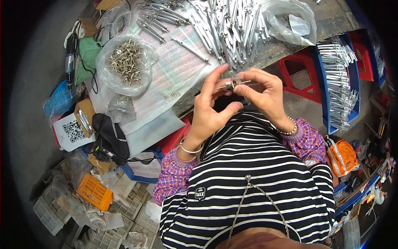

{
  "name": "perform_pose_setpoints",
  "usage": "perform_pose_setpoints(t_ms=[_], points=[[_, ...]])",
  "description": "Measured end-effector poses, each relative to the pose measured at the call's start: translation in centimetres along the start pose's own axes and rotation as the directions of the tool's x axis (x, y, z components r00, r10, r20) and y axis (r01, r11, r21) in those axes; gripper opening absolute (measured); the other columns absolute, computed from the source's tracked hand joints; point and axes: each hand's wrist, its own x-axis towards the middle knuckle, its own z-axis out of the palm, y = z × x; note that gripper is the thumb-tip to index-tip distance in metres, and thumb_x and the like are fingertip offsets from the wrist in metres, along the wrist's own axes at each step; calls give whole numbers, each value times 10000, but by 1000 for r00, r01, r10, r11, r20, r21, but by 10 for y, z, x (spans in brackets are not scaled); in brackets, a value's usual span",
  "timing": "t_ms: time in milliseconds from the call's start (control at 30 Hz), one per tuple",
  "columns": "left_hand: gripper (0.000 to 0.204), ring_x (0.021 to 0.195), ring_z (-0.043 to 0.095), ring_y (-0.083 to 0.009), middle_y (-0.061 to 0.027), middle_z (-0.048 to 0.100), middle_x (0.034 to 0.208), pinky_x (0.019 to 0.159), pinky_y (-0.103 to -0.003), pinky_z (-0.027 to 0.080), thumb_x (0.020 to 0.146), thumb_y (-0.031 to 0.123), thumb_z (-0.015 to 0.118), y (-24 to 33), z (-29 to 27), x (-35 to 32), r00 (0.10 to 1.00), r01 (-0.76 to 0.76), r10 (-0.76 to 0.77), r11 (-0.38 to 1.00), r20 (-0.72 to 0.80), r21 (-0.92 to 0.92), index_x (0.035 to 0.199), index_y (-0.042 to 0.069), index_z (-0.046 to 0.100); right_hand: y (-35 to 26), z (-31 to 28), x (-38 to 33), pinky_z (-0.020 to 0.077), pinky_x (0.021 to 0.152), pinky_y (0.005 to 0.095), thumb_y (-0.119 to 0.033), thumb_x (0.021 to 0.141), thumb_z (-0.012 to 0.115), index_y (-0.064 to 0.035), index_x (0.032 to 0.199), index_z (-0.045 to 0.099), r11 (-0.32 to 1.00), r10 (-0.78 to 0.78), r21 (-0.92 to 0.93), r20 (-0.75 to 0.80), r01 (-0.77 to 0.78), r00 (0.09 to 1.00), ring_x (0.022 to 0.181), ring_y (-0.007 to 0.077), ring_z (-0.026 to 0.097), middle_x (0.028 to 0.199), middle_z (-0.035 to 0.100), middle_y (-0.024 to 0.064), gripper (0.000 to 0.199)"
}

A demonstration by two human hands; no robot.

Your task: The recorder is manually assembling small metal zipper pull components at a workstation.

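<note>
My right hand (265, 91) pinches a small shiny metal fitting (230, 84) between thumb and fingers, above my lap at the bench edge. A thin metal pin sticks out of it on both sides. Close by on the left, my left hand (212, 114) has its thumb and index finger apart; its other fingers are partly hidden, and whether they touch the pin cannot be made out. Just beyond the hands lies a big heap of long silver metal strips (232, 29). A clear plastic bag (147, 76) full of pins or rivets (126, 62) lies to the left.
Metal rods (159, 18) lie at the far left of the bench. Another clear bag (304, 35) stands at its right edge. Blue bins (323, 89) of strips sit beside red stools (298, 76). A power screwdriver (71, 50) lies at left; crates, including an orange one (94, 191), cover the floor.
</note>
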Motion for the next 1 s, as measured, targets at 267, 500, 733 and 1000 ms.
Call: perform_pose_setpoints(t_ms=[267,500,733,1000], points=[[525,870,603,-155,-96,617,938,792,-265,475,716,-119,585,-10,-5,4,982,-148,170,963,-81,224,1212,12,473,-6,-2,-7,469,644,194,-20,755,688,60,927,635,952,223,200,77,-234,972,758,84,590,851,625,54,196],[555,1025,539,-214,-111,562,1096,863,-317,429,643,-50,679,10,-31,30,841,-365,515,766,-164,530,1173,30,536,-9,-1,-14,482,643,212,-13,757,681,62,920,638,940,255,173,222,-296,941,739,100,594,809,610,50,185],[949,1148,479,-223,-137,439,1297,941,-339,399,586,59,804,24,-13,15,992,-121,112,977,62,175,1375,37,278,1,-5,-5,477,638,195,0,744,688,55,918,643,997,77,-9,73,-77,994,745,87,586,815,590,43,188],[557,918,601,-174,-109,627,949,802,-298,461,642,-34,685,8,-15,30,961,-245,278,852,-2,463,1174,62,550,-16,-7,-10,490,667,209,15,753,673,65,936,642,986,95,129,109,-109,990,755,100,594,839,598,61,192]])
